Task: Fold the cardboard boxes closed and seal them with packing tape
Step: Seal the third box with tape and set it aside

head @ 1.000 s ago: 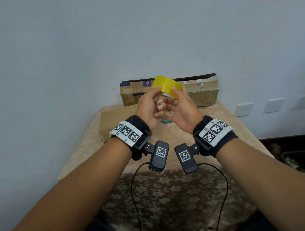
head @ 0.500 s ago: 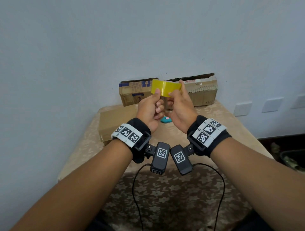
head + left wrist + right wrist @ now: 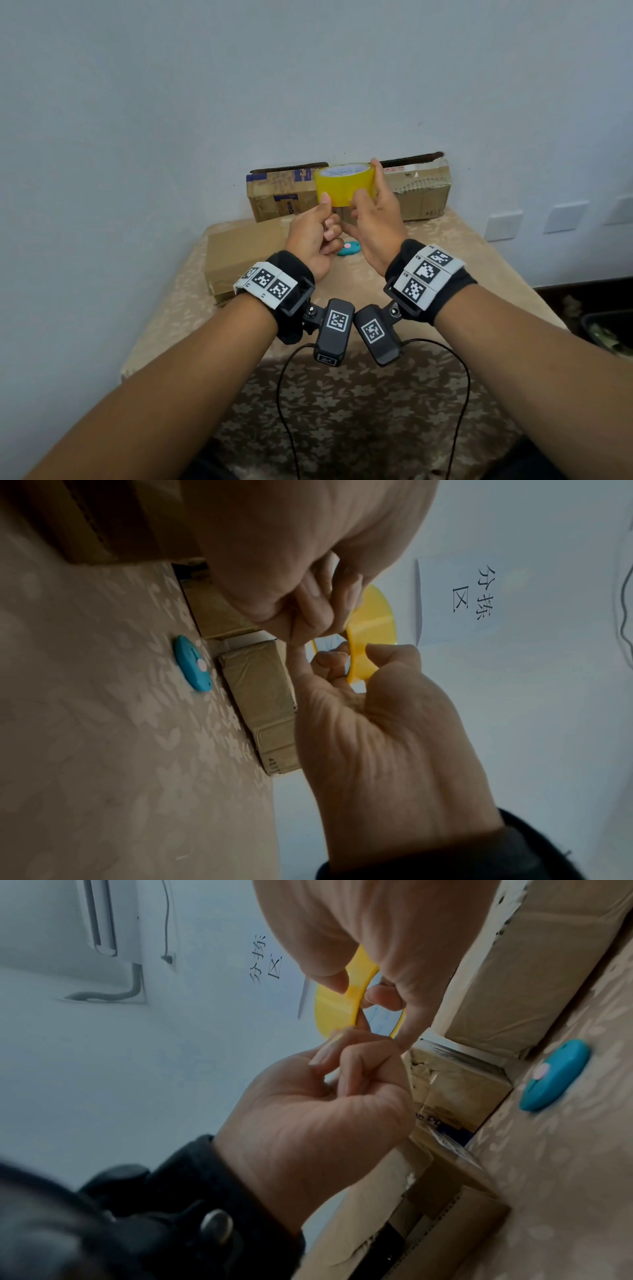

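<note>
The glossy yellow roll of packing tape point(image 3: 344, 186) was held up in the air above the table point(image 3: 462, 270), in front of 2 worn cardboard boxes point(image 3: 423, 192) against the wall. The right hand point(image 3: 375, 219) grasped the ring, fingers over its far rim and thumb on its face. The left hand point(image 3: 313, 236) pinched at the roll's lower edge, other fingers curled. A flat plain carton point(image 3: 239, 253) and a rounded teal cutter point(image 3: 349, 248) lay on the floral-patterned cloth.
</note>
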